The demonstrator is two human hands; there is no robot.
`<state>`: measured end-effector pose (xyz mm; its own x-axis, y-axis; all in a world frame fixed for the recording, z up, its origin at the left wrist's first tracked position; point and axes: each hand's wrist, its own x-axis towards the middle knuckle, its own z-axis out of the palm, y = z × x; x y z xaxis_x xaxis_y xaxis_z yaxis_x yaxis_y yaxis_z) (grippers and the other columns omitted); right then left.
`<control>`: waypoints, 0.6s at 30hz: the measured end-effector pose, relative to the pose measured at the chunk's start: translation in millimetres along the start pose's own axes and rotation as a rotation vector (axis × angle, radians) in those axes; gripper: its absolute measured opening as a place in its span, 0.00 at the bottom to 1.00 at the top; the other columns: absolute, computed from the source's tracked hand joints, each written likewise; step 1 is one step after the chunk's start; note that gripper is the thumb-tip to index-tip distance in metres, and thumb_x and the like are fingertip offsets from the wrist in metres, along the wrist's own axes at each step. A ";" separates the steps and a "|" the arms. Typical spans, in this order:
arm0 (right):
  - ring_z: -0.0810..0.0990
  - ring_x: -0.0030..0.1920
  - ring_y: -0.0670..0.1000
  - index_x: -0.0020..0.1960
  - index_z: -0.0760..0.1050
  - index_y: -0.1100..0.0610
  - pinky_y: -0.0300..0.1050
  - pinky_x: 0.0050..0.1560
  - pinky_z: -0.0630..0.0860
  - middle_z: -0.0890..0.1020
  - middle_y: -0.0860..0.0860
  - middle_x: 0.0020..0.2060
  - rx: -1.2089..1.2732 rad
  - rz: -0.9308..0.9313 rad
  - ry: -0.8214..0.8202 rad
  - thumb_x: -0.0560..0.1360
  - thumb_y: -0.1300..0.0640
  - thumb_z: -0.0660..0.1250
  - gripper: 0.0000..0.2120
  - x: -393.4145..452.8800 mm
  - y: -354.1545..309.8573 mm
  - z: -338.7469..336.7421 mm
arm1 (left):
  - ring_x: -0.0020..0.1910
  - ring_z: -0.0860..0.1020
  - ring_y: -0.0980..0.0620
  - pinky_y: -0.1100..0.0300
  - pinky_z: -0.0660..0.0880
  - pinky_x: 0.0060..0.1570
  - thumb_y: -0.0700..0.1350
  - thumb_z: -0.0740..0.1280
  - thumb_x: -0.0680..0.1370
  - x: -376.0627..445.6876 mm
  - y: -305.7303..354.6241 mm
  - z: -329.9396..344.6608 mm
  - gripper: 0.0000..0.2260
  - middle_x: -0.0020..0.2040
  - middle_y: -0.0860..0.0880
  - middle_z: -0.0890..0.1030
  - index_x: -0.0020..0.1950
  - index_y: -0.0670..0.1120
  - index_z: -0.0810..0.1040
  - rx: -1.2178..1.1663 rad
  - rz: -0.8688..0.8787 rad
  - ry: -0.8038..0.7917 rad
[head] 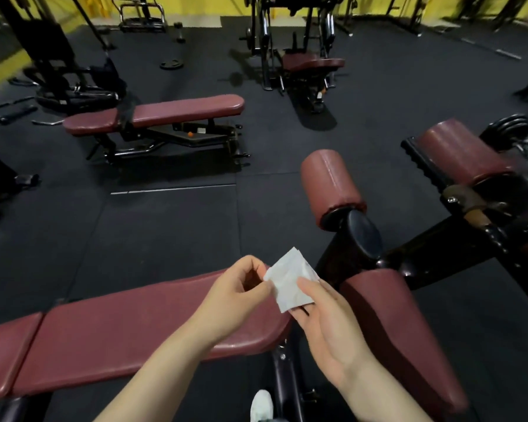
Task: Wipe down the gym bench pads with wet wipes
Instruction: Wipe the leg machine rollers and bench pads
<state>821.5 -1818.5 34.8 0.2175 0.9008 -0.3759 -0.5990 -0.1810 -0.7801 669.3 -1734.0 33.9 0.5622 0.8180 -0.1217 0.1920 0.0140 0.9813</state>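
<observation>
Both hands pinch a folded white wipe [290, 280], left hand [237, 295] and right hand [326, 327], above the bench pad [119, 330].

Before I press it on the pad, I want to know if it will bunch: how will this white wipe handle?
The wipe looks thin and floppy, creased between both hands, so it will likely bunch unless spread flat. It seems very light. If wet, it may cling to the bench pad.

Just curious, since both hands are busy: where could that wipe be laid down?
The long bench pad left of the left hand is bare. So is the floor mat before the far bench. Right of the wipe, rollers and frame crowd in.
</observation>
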 end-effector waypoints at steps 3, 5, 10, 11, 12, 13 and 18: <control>0.82 0.57 0.52 0.59 0.79 0.57 0.48 0.59 0.75 0.84 0.54 0.54 -0.116 -0.066 0.097 0.79 0.62 0.61 0.12 17.3 -15.1 -1.8 | 0.35 0.71 0.61 0.68 0.69 0.37 0.45 0.69 0.78 28.7 4.5 -0.3 0.05 0.36 0.59 0.76 0.44 0.50 0.76 0.060 0.009 -0.051; 0.84 0.53 0.49 0.58 0.78 0.55 0.41 0.50 0.79 0.86 0.51 0.50 -0.160 -0.120 0.174 0.80 0.62 0.60 0.12 27.1 -26.9 -6.7 | 0.38 0.74 0.61 0.65 0.71 0.39 0.44 0.68 0.79 48.9 6.4 -2.1 0.04 0.39 0.55 0.79 0.45 0.51 0.77 0.117 0.021 -0.060; 0.84 0.53 0.48 0.60 0.79 0.54 0.36 0.48 0.79 0.85 0.50 0.52 -0.213 -0.227 0.190 0.79 0.62 0.63 0.12 42.9 -62.1 -32.8 | 0.41 0.76 0.55 0.55 0.75 0.47 0.44 0.66 0.80 107.7 11.8 -2.3 0.04 0.47 0.44 0.81 0.49 0.53 0.78 0.218 0.041 -0.090; 0.84 0.53 0.48 0.59 0.79 0.53 0.39 0.49 0.80 0.85 0.50 0.51 -0.253 -0.239 0.229 0.79 0.62 0.63 0.12 47.6 -68.0 -39.5 | 0.40 0.76 0.54 0.58 0.75 0.45 0.44 0.66 0.80 120.7 13.2 -1.0 0.05 0.47 0.44 0.81 0.49 0.54 0.78 0.222 0.050 -0.099; 0.84 0.52 0.49 0.58 0.80 0.52 0.41 0.50 0.80 0.86 0.50 0.50 -0.294 -0.254 0.281 0.78 0.63 0.64 0.12 53.5 -73.5 -46.4 | 0.40 0.77 0.51 0.59 0.75 0.45 0.43 0.66 0.80 133.8 14.3 0.7 0.06 0.47 0.44 0.81 0.48 0.55 0.78 0.229 0.059 -0.113; 0.84 0.51 0.50 0.56 0.82 0.50 0.44 0.52 0.79 0.86 0.50 0.49 -0.343 -0.280 0.332 0.78 0.62 0.64 0.12 60.3 -79.6 -53.6 | 0.43 0.78 0.48 0.57 0.76 0.47 0.44 0.66 0.80 146.8 15.0 2.6 0.06 0.47 0.46 0.81 0.49 0.56 0.78 0.245 0.065 -0.131; 0.79 0.42 0.38 0.48 0.79 0.42 0.29 0.43 0.72 0.83 0.39 0.41 -0.888 -0.464 0.513 0.76 0.59 0.63 0.13 105.8 -119.0 -84.9 | 0.48 0.80 0.57 0.58 0.76 0.51 0.49 0.64 0.79 205.7 17.3 14.2 0.05 0.49 0.59 0.81 0.51 0.59 0.77 0.399 0.131 -0.214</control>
<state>981.2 -1735.1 45.4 0.6907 0.7219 0.0413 0.3385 -0.2723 -0.9007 799.7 -1573.7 23.7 0.7473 0.6608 -0.0696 0.3789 -0.3377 0.8616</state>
